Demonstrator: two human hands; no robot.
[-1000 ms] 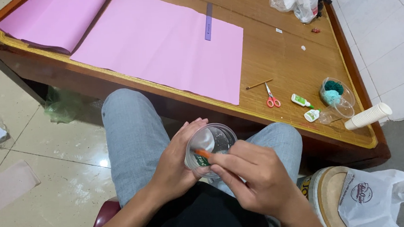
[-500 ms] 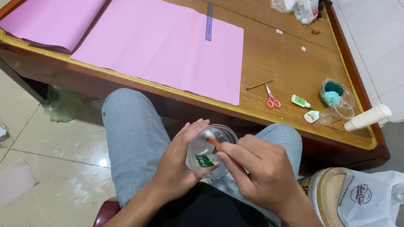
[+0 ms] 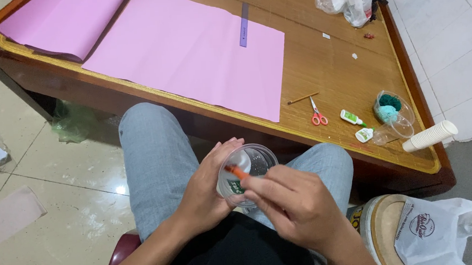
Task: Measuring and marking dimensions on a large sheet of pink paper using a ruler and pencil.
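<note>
While we sit below the counter (image 3: pixel 320 83), our left hand (image 3: pixel 210 197) wraps the clear plastic cup (image 3: pixel 246 173), mouth tilted toward the counter; our right hand (image 3: pixel 295 205) pinches an orange stick (image 3: pixel 237 172), slanted inside the cup.

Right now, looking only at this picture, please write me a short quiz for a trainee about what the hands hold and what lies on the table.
1. Which hand grips the clear plastic cup?
2. True or false: the red-handled scissors lie on the pink paper sheet.
3. The right hand holds a thin orange tool; its tip is: A) at the cup's mouth, B) on the table, C) beside the stack of paper cups.

Key:
1. The left hand.
2. False: they lie on the bare wooden table, right of the sheet.
3. A.
</note>
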